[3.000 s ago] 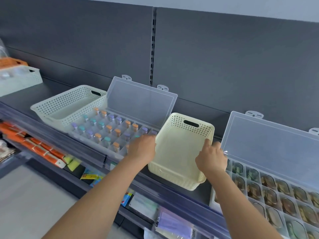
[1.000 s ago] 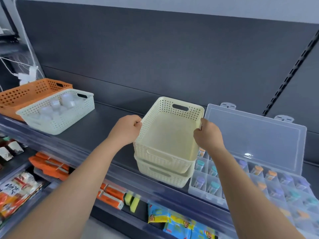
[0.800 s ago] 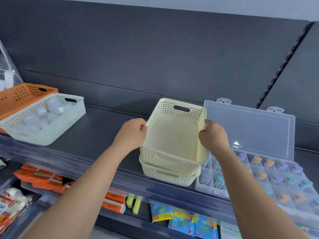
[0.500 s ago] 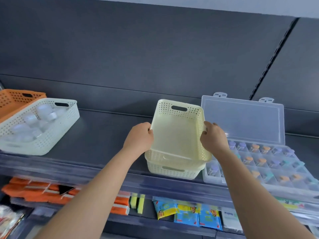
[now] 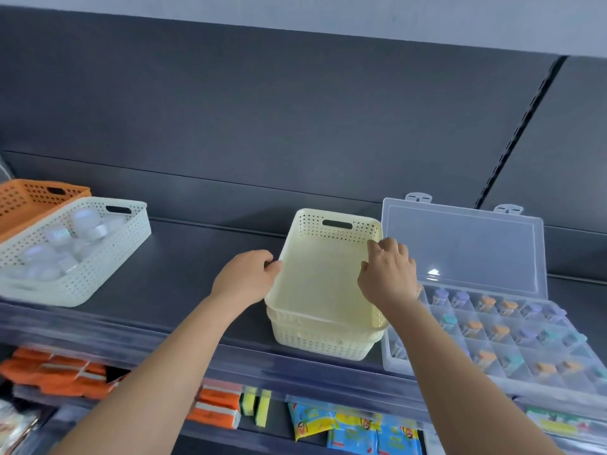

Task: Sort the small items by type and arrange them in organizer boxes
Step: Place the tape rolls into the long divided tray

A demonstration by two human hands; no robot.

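Note:
A cream perforated basket [image 5: 308, 222] sits nested inside a second cream basket [image 5: 322, 346] on the dark shelf. My left hand [image 5: 244, 280] grips the upper basket's left rim. My right hand [image 5: 387, 274] holds its right rim with the fingers curled over the edge. Both baskets look empty. Just right of them lies a clear organizer box [image 5: 460, 377] with its lid [image 5: 460, 244] standing open. Its compartments hold small bottles [image 5: 486, 302] with orange, purple and teal caps.
A white basket [image 5: 98, 274] with several clear jars stands at the left, an orange basket [image 5: 19, 198] behind it. Bare dark shelf [image 5: 197, 264] lies between the white basket and the cream ones. Packaged goods [image 5: 216, 405] fill the lower shelf.
Both hands carried the cream basket left and lowered it into the other cream basket; it now sits deeper in the lower one. My view has shifted.

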